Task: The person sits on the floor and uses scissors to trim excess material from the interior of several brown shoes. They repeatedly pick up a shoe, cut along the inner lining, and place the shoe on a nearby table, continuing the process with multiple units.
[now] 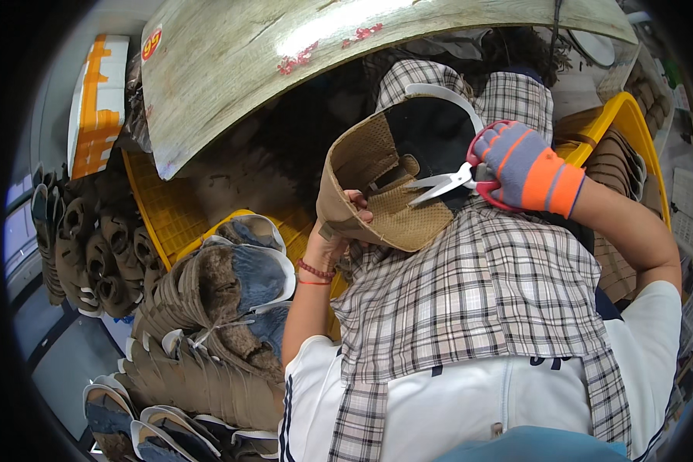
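A pale wood-grain worktop point(231, 85) with red flower prints spans the space beyond both your grips, its near edge bowed by the lens. Beyond and to the left of your left grip stands a white box with orange tape point(100, 100); nearer lies a yellow crate point(155, 204).

In the head view, the only one, your bare left grip point(329, 245) holds the brown upper point(373, 154) by its near left side, fingertips showing at the inner face while the brown wall hides part of the hand. That hold likely keeps the piece spread and its inside turned up toward you. The upper sits between your two grips, above the checked apron point(454, 285), which seems to give it some backing.

Your gloved right grip point(525, 165) is closed around the red handles of the scissors point(445, 183). Their blades stand slightly apart and point left into the upper, toward your left grip, probably so the tips can reach its inner face; whether they touch it, you cannot tell.

Left of your left grip, uppers lie nested in a stack point(192, 369), presumably to save room and stay within reach. Beyond your right grip, a second yellow crate point(627, 115) holds more brown pieces.
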Demonstrator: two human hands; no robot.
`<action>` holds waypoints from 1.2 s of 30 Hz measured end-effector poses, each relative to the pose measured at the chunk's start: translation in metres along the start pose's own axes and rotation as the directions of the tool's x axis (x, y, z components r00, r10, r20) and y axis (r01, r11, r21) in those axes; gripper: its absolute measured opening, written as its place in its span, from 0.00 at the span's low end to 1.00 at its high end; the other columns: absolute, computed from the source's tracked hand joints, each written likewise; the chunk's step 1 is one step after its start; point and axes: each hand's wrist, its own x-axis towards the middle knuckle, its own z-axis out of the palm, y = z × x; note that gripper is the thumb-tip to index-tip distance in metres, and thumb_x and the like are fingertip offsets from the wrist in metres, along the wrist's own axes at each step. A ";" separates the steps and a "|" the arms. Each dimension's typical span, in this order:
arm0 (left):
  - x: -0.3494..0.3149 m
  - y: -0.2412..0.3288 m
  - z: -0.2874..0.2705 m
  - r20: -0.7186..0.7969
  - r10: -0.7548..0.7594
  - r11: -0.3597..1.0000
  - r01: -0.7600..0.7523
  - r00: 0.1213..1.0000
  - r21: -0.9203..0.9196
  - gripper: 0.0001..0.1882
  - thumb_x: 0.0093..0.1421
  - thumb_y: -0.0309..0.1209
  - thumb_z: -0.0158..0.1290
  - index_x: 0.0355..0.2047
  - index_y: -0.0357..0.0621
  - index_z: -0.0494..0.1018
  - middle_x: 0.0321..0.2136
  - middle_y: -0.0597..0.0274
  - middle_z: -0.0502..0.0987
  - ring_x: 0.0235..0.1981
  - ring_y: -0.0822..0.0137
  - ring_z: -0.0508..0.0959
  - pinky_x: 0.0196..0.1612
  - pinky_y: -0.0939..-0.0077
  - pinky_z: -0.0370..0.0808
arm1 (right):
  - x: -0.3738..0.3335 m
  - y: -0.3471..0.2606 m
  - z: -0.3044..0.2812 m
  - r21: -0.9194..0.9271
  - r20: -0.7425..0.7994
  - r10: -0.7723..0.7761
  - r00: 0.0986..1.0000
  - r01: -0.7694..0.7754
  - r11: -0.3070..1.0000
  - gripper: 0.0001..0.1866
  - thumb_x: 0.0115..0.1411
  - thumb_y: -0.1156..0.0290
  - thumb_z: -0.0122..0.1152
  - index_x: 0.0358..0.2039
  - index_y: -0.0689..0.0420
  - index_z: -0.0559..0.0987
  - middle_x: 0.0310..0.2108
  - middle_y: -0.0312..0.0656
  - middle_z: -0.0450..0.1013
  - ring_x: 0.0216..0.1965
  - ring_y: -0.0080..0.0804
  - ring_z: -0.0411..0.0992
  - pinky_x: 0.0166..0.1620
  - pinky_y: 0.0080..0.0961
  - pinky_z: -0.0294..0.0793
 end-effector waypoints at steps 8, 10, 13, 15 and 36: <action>-0.006 -0.003 -0.003 -0.081 -0.060 0.997 0.056 0.995 -0.059 0.24 0.46 0.24 0.67 0.44 0.39 0.74 0.33 0.61 0.79 0.30 0.67 0.80 0.21 0.73 0.76 | 0.015 -0.006 0.001 0.067 0.114 0.090 0.989 -0.098 0.993 0.17 0.47 0.61 0.68 0.37 0.53 0.80 0.34 0.39 0.76 0.39 0.37 0.75 0.45 0.30 0.72; -0.005 -0.004 -0.001 -0.080 -0.104 0.988 0.094 0.991 -0.124 0.23 0.47 0.23 0.67 0.45 0.37 0.74 0.34 0.59 0.79 0.31 0.66 0.80 0.26 0.73 0.78 | 0.020 -0.009 0.000 -0.056 -0.147 -0.052 0.988 0.044 0.997 0.19 0.44 0.61 0.69 0.37 0.55 0.78 0.33 0.41 0.74 0.38 0.41 0.72 0.45 0.33 0.69; 0.001 -0.009 -0.005 -0.054 -0.153 0.959 0.135 0.987 -0.251 0.22 0.47 0.19 0.66 0.44 0.36 0.74 0.36 0.58 0.79 0.34 0.65 0.80 0.35 0.72 0.79 | 0.037 -0.021 0.007 -0.130 -0.065 -0.048 0.997 0.039 0.991 0.18 0.44 0.62 0.68 0.37 0.52 0.79 0.35 0.40 0.75 0.41 0.37 0.73 0.45 0.30 0.69; 0.003 -0.016 -0.013 -0.088 -0.160 0.942 0.126 0.983 -0.311 0.21 0.47 0.17 0.65 0.43 0.35 0.75 0.36 0.58 0.79 0.36 0.64 0.80 0.41 0.71 0.79 | 0.046 -0.030 0.011 -0.210 -0.035 -0.049 0.998 0.040 0.977 0.14 0.46 0.61 0.66 0.35 0.50 0.80 0.33 0.37 0.75 0.40 0.33 0.74 0.42 0.29 0.70; 0.002 -0.016 -0.011 -0.045 -0.138 0.970 0.125 0.989 -0.209 0.18 0.50 0.19 0.64 0.43 0.35 0.76 0.41 0.55 0.79 0.41 0.63 0.79 0.47 0.67 0.78 | 0.014 0.015 0.013 0.145 -0.004 0.095 0.995 -0.094 0.985 0.23 0.43 0.54 0.71 0.35 0.56 0.79 0.29 0.44 0.76 0.34 0.44 0.75 0.39 0.34 0.74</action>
